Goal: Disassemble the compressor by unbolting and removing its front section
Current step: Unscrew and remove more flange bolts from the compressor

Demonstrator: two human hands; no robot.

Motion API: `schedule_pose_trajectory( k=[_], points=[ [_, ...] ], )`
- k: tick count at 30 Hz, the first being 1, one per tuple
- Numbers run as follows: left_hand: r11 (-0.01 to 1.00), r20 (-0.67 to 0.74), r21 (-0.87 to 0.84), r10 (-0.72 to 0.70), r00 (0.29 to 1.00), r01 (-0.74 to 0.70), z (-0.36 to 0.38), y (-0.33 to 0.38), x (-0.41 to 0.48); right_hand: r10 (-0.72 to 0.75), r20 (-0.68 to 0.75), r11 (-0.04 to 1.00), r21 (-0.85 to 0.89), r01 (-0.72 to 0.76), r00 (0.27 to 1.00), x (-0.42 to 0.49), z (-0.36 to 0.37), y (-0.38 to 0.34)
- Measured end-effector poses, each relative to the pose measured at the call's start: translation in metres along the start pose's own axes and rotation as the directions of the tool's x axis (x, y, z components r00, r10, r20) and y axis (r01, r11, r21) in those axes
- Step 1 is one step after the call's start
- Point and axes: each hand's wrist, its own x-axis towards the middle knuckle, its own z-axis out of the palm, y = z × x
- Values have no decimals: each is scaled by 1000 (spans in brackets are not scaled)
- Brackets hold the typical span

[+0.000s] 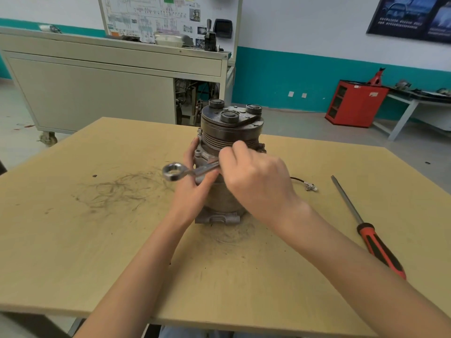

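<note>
A grey metal compressor point(227, 201) stands upright in the middle of the wooden table point(97, 240), its dark grooved pulley and clutch plate point(231, 123) on top. My left hand point(195, 189) wraps around the compressor's left side and steadies it. My right hand point(256, 176) grips the shaft of a silver ring wrench point(188, 171) held across the housing just below the pulley. The wrench's free ring end sticks out to the left; its working end is hidden under my right hand. A bolt head point(200, 131) shows at the housing's upper left.
A red-and-black-handled screwdriver point(366, 230) lies on the table at the right. The compressor's black wire with a small connector point(310, 187) trails to the right. A grey cabinet on casters point(97, 89) stands behind the table, and a red cabinet point(353, 103) at far right.
</note>
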Motion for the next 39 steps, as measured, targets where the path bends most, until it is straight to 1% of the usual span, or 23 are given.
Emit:
schedule_pose_trajectory(
  k=[2,4,6,7,8,9,10,11,12,13,15,17,20,22,24,26,28,29,31,32,33,35,39],
  points=[
    [1000,7,-10,4,1000,-3,0,-1,1,6,-40,1000,-4,-6,999,-2,3,-3],
    [1000,-5,-21,16,1000,-16,1,-1,2,25,-117,996,90,-15,993,-8,7,5],
    [1000,-22,5,-2,1000,2,1,0,3,95,-151,920,391,-28,984,-22,13,19],
    [1000,-18,18,-8,1000,8,0,0,2,190,-110,782,618,-83,976,-30,15,27],
    [1000,-8,22,-15,1000,15,-1,0,1,312,0,541,822,-178,950,-37,17,35],
    [999,-1,22,-25,1000,25,-2,0,1,411,178,223,932,-287,894,-42,18,43],
    [999,1,19,-33,999,33,-2,0,1,445,378,-109,922,-370,812,-44,22,50],
    [999,1,14,-35,999,35,-2,0,0,418,557,-394,823,-409,718,-45,28,58],
    [999,1,10,-34,999,34,-2,1,0,354,687,-600,687,-409,635,-43,37,64],
    [999,3,5,-33,999,33,-2,1,0,285,774,-733,557,-392,566,-40,45,69],
    [999,6,1,-34,999,34,-2,2,1,183,865,-872,363,-330,468,-36,61,70],
    [1000,8,6,-29,1000,29,-2,2,0,130,899,-924,262,-277,417,-34,74,65],
    [1000,8,3,-27,1000,27,-2,1,1,126,906,-946,232,-225,403,-32,78,64],
    [1000,10,-1,-27,1000,27,-3,1,1,203,893,-927,308,-215,402,-30,74,69],
    [1000,17,-7,-29,999,29,-3,0,1,362,839,-808,499,-312,405,-27,63,76],
    [1000,17,-3,-27,1000,27,-3,0,1,521,697,-534,716,-449,492,-23,48,82],
    [1000,15,1,-25,1000,25,-3,1,2,572,520,-216,842,-495,635,-16,32,84],
    [1000,18,2,-27,999,27,-3,1,2,563,416,-26,873,-487,714,-12,24,82],
    [1000,23,3,-30,999,30,-3,1,2,461,193,413,817,-402,866,-2,13,73],
    [1000,22,5,-30,999,30,-3,0,1,366,118,592,736,-329,923,1,10,66],
    [1000,20,9,-27,999,27,-3,0,1,271,82,722,642,-259,959,3,7,59],
    [1000,19,14,-16,1000,16,-4,-1,1,128,66,863,484,-144,990,6,3,46],
    [1000,7,19,-8,1000,8,-2,2,0,17,60,967,253,-32,998,4,-4,26]
  ],
)
